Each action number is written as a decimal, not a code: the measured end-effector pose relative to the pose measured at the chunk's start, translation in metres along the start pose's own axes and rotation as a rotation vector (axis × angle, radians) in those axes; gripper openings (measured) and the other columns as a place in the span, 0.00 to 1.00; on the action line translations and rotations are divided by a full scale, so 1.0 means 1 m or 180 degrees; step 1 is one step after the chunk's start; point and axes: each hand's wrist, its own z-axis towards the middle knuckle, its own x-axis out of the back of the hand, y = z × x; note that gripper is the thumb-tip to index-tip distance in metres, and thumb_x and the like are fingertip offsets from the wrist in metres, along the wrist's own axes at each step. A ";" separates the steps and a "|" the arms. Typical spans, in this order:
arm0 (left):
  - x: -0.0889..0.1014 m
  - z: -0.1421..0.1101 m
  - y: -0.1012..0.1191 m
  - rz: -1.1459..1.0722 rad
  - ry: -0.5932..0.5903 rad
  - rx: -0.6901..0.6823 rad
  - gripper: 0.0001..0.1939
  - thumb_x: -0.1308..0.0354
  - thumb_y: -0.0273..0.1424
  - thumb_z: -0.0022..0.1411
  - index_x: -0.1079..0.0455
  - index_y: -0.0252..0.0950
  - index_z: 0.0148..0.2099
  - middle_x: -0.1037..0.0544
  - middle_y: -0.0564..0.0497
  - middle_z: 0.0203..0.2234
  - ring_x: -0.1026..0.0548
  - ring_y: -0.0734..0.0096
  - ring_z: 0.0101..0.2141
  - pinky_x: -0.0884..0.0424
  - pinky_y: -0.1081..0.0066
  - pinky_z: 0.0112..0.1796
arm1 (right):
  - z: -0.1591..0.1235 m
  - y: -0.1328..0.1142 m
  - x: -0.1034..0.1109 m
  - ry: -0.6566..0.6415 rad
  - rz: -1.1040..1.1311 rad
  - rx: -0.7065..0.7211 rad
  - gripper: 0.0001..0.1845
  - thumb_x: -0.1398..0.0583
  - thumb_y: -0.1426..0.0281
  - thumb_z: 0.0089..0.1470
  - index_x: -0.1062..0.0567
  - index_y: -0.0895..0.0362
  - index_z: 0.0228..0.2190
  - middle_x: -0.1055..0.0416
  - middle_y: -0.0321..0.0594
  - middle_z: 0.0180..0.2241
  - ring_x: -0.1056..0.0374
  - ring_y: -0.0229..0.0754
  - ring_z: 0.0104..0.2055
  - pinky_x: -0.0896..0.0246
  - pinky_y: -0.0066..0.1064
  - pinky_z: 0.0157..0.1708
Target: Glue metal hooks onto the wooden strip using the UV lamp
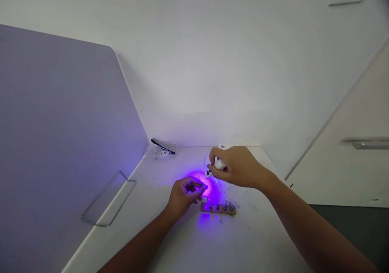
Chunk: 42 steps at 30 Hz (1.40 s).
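My right hand (232, 165) is closed round a small white UV lamp (217, 167), held tilted with its head down to the left. Violet light from the lamp falls on my left hand (184, 194), which pinches a small dark piece (204, 187) between thumb and fingertips. The glare hides what kind of piece it is. Just below the hands lies a short wooden strip (219, 211), with several small greyish pegs (225, 205) standing or leaning along it.
A bent metal wire frame (117, 200) juts out at the left edge of the white tabletop (252, 232). Against the back wall are a clear packet with a black strip (164, 146) and thin white cables (147, 151). A pale panel (60, 123) rises on the left.
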 end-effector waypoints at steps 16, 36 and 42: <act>-0.002 -0.001 0.003 0.0110 -0.0027 0.0088 0.16 0.27 0.39 0.54 0.20 0.31 0.37 0.18 0.49 0.24 0.21 0.69 0.21 0.26 0.75 0.20 | 0.001 -0.006 -0.004 0.0113 0.0034 -0.0035 0.13 0.42 0.54 0.66 0.27 0.50 0.41 0.29 0.29 0.18 0.36 0.38 0.23 0.54 0.30 0.29; -0.004 -0.004 0.002 0.0060 0.0037 -0.0074 0.11 0.28 0.34 0.54 0.20 0.31 0.36 0.20 0.52 0.21 0.23 0.71 0.20 0.27 0.75 0.21 | -0.004 0.002 0.011 -0.0550 0.0990 0.0109 0.10 0.40 0.58 0.65 0.26 0.51 0.39 0.27 0.26 0.20 0.35 0.35 0.21 0.44 0.28 0.29; -0.006 -0.003 0.001 0.0235 -0.0005 -0.0190 0.10 0.29 0.35 0.56 0.19 0.32 0.33 0.19 0.50 0.21 0.22 0.70 0.20 0.28 0.75 0.21 | -0.007 0.011 0.010 -0.0598 0.1033 0.0153 0.13 0.43 0.55 0.67 0.26 0.50 0.43 0.23 0.31 0.26 0.30 0.38 0.25 0.40 0.29 0.30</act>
